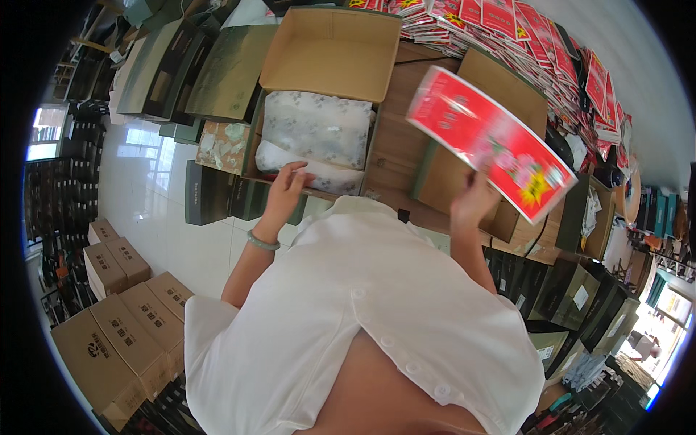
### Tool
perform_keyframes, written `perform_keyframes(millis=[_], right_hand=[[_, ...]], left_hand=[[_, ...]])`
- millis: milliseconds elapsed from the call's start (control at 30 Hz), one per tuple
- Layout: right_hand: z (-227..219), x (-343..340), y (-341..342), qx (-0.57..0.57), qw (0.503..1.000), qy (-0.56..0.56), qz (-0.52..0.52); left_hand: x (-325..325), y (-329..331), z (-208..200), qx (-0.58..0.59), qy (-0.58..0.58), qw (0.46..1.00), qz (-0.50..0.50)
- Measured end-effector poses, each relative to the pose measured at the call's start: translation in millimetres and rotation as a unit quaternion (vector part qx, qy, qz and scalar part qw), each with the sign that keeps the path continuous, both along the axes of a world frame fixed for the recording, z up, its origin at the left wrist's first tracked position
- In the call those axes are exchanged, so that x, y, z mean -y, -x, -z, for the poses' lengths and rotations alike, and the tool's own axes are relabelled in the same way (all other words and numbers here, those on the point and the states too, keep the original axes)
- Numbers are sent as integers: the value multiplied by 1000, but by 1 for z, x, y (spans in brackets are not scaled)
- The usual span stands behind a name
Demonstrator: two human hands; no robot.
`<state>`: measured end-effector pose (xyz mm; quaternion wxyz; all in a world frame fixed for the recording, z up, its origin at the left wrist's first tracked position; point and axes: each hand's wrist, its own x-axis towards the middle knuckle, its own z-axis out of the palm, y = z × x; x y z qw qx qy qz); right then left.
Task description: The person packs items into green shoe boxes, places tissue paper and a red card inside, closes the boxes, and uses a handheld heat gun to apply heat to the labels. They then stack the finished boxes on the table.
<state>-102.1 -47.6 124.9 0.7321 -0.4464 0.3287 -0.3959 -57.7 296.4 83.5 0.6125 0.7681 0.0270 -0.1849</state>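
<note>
My right hand (475, 199) grips a flat, glossy red packet (475, 127) printed with pink and yellow flowers, by its near edge. The packet is held tilted above an open box (449, 177) on the right. My left hand (292, 181) has its fingers apart at the near edge of another open shoebox (330, 54), whose lid stands up at the back. White patterned tissue paper (319, 130) covers what lies inside that box. The fingertips rest on or just over the paper's near fold; I cannot tell which.
Piles of similar red packets (500, 51) cover the far right of the wooden table (395, 109). Dark green boxes (232, 72) stand at the left, with more stacked (573, 290) at the right. Brown cartons (119, 341) sit on the floor at lower left.
</note>
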Motion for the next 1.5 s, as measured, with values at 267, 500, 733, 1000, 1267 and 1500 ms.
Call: perform_keyframes(millis=[267, 500, 733, 1000, 1267, 1500], right_hand=[[106, -177, -79, -39, 867, -355, -346], [126, -209, -93, -174, 718, -410, -535], [56, -121, -108, -339, 769, -32, -542], [140, -39, -227, -408, 834, 170, -330], [172, -49, -221, -388, 834, 278, -276], [155, -32, -166, -231, 871, 184, -394]], left_hand=[[-22, -68, 59, 226, -167, 924, -259], [-32, -88, 61, 349, -417, 822, 170], [-47, -109, 85, 379, -391, 789, 284], [-50, -128, 77, 391, -369, 771, 342], [-54, -139, 101, 350, -338, 796, 360], [-142, -175, 168, 443, -214, 870, 46]])
